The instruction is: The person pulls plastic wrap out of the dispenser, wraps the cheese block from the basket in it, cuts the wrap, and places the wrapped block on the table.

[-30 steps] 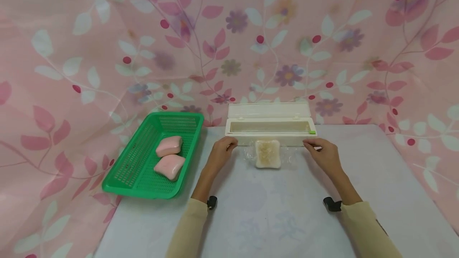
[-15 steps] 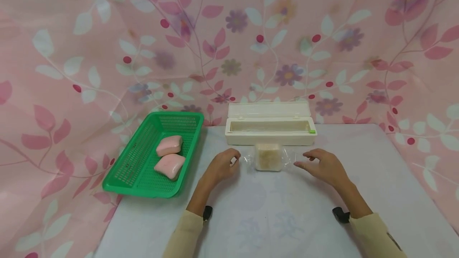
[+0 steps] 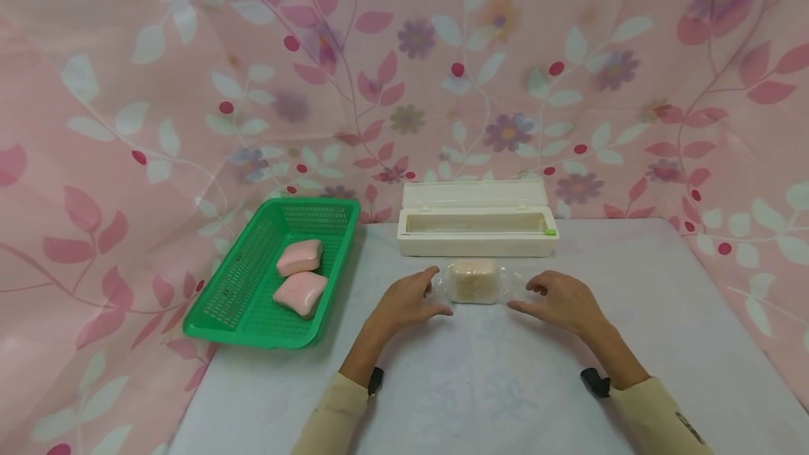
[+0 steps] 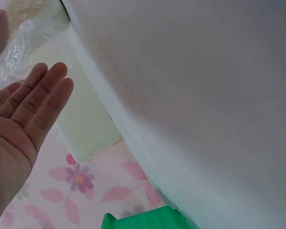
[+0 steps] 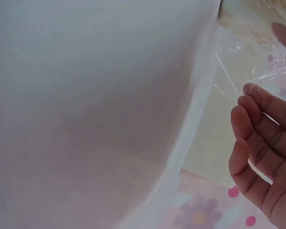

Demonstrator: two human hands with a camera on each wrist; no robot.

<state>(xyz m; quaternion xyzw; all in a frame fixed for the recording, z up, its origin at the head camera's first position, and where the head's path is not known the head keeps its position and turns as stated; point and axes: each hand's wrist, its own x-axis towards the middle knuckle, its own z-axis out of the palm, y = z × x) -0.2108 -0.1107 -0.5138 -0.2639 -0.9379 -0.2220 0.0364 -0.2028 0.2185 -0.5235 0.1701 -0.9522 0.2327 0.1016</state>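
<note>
A cream block with a tan face (image 3: 474,285), loosely wrapped in clear cling film (image 3: 510,279), stands on the white-covered table in front of me. My left hand (image 3: 407,300) is at its left side, fingers near the loose film and thumb spread apart; the left wrist view shows those fingers (image 4: 45,102) nearly straight. On the other side my right hand (image 3: 562,300) has its thumb and bent fingers apart. In the right wrist view a fingertip (image 5: 250,89) touches the film (image 5: 257,62), with no pinch.
Behind the block stands a white cling film dispenser (image 3: 477,246), its lid (image 3: 474,194) raised and a green slider (image 3: 551,232) at its right end. To the left, a green basket (image 3: 211,332) holds two pink cushion-shaped pieces (image 3: 300,293). A floral curtain (image 3: 404,55) hangs behind.
Both hands have come down from the dispenser's front toward the block's sides, and their fingers have spread from pinched to apart. The wrapped block has tipped up and come slightly nearer.
</note>
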